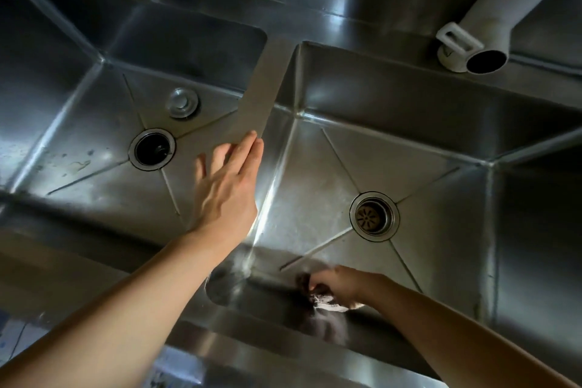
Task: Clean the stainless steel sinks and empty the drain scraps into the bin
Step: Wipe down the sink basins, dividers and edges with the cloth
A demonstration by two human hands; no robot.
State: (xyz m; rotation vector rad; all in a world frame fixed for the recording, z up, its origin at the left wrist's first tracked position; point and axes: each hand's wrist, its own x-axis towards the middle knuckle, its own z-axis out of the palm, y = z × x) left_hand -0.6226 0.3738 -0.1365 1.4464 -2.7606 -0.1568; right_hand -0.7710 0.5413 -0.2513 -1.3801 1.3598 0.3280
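The left sink (78, 123) comes first: its drain (152, 149) stands open and dark, with the strainer plug (183, 102) lying on the sink floor just beyond it, presumably lifted out so the scraps could be reached. A few water marks dot the floor on the left side of this basin.

Next comes the divider (261, 85) between the two basins. The left hand (225, 189) is stretched over it with straight, released fingers, the fingertips (252, 139) at its near end; whether they press on it or hover just above cannot be told. It reads as a brace, steadying the body while the other arm works low.

The right sink (409, 110) follows. Its drain (374, 216) has the perforated strainer seated in it, and no scraps can be made out there. Low on this basin's near wall, the right hand (338, 287) is clenched around a dark and white cloth or scrubber (321, 298), pressed against the steel; the blur makes its exact kind unclear. Holding it bunched puts force into the wipe along that near wall.

Far right, a white spout (491, 19) hangs over the back rim, no water coming from it. No bin is in view.
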